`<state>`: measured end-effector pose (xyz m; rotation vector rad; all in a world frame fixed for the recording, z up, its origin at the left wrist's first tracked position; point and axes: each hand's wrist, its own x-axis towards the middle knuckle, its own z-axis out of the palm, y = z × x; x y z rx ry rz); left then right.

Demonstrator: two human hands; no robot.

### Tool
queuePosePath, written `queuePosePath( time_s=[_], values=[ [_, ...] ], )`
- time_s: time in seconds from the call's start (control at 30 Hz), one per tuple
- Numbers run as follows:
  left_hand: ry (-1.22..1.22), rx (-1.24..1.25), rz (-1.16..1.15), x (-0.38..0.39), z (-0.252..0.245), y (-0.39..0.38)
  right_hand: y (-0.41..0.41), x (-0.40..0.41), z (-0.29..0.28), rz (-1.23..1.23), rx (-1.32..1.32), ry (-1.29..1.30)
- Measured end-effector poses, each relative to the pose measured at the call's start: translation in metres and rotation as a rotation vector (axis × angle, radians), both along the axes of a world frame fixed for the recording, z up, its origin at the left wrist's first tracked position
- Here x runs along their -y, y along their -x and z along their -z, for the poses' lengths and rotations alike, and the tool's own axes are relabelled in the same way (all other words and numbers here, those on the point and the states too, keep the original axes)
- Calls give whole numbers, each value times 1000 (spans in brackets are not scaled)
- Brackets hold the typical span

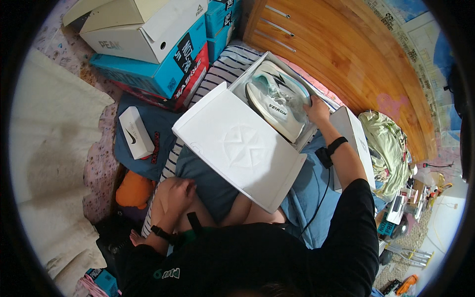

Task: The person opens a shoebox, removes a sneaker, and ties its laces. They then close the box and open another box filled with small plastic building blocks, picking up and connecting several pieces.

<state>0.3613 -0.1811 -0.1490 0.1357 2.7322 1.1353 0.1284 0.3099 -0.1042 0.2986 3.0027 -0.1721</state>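
A white shoebox with its lid [245, 148] folded back lies before me on the bed. Inside the box tray [241, 80] a pair of white running shoes [276, 100] with black and pale blue details rests on its side, partly covered by clear plastic or thin wrapping. My right hand [318, 110] is at the right inner edge of the box, its fingers reaching in beside the shoes; whether they grip anything is hidden. My left hand [182, 193] rests on my left knee, fingers curled, away from the box, with no object visible in it.
Shoeboxes, white [126, 42], blue [130, 70] and red, are stacked at the upper left. A small white box [136, 133] lies on dark blue cloth at left. Another white box [354, 144] stands right of my right forearm. A wooden headboard [345, 48] rises behind; a cable runs from my right wristband.
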Motion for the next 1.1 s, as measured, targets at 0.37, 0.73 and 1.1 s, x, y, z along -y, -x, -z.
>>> queuePosePath(
  time_s=[0.37,0.73,1.1],
  values=[
    [-60,172,-85,-3,-8,-6,-21,18,-110,40,-609,137],
    [-354,-475,3,-41,-129,8,-161,10,-211,41,-289,729],
    [-308,-562,784,-134,-178,-32,-282,14,-162,-7,125,698]
  ],
)
